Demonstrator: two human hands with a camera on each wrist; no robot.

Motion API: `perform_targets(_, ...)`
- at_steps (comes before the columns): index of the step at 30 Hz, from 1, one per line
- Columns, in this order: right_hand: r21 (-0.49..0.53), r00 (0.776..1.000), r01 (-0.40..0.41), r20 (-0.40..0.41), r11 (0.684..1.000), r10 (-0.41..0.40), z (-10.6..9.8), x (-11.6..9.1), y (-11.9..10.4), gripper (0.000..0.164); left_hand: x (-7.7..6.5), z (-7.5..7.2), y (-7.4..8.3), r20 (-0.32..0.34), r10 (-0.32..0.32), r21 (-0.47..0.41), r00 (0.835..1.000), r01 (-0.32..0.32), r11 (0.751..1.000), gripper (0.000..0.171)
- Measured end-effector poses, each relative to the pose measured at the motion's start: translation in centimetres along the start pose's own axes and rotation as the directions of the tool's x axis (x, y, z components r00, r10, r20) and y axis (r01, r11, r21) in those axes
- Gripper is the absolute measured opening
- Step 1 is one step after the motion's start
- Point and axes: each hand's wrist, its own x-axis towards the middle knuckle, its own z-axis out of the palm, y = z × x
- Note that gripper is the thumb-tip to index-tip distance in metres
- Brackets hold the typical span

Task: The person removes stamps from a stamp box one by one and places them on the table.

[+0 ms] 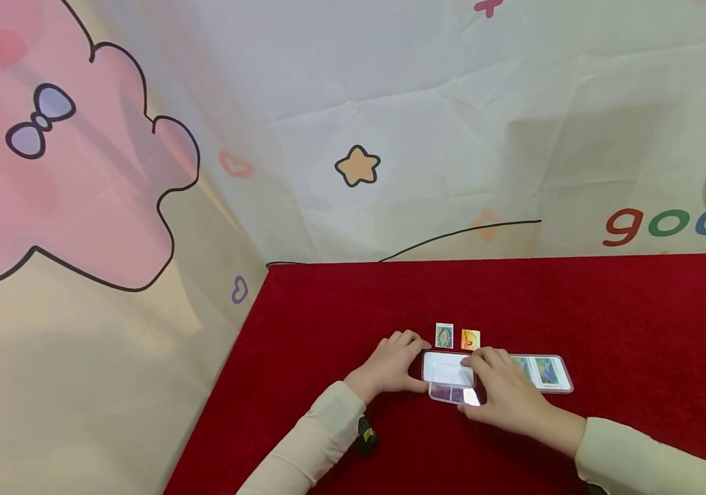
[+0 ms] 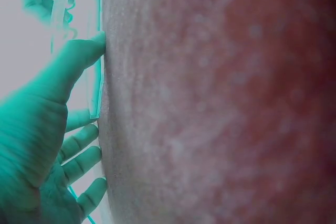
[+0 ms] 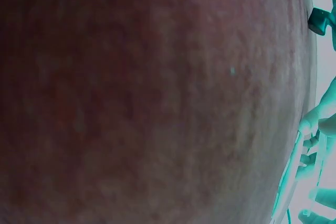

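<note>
A flat clear plastic case (image 1: 442, 393) with a divider lies on the red cloth. My left hand (image 1: 392, 366) grips it by its edges, thumb on the near side and index finger on the far side, as the left wrist view (image 2: 37, 129) of that hand shows. Just above and overlapping it is a clear plastic lid (image 1: 447, 370), whitened by glare. The right hand (image 1: 509, 392) holds this lid between thumb and fingers at its right end. Two small stamps, one greenish (image 1: 444, 335) and one orange (image 1: 470, 339), lie just beyond the case.
A second clear case (image 1: 548, 373) with blue-green stamps inside lies right of the right hand, partly behind it. Red cloth (image 1: 340, 309) covers the table, which ends at a printed curtain (image 1: 427, 172). A dark wrist device (image 1: 366, 436) sits under the left sleeve.
</note>
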Motion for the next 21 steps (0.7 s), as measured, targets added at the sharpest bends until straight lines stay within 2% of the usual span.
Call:
perform_targets(10,0.016,1.000,-0.023,0.007,1.000,0.023,-0.4,1.0,0.4,0.055,0.2,0.2,-0.2,0.002,0.000,-0.041,1.000,0.000,0.999,0.066)
perform_targets(21,0.013,1.000,-0.020,0.009,1.000,0.020,0.3,1.8,1.0,0.052,0.3,0.4,-0.2,0.004,-0.001,-0.052,1.000,0.001,0.999,0.066)
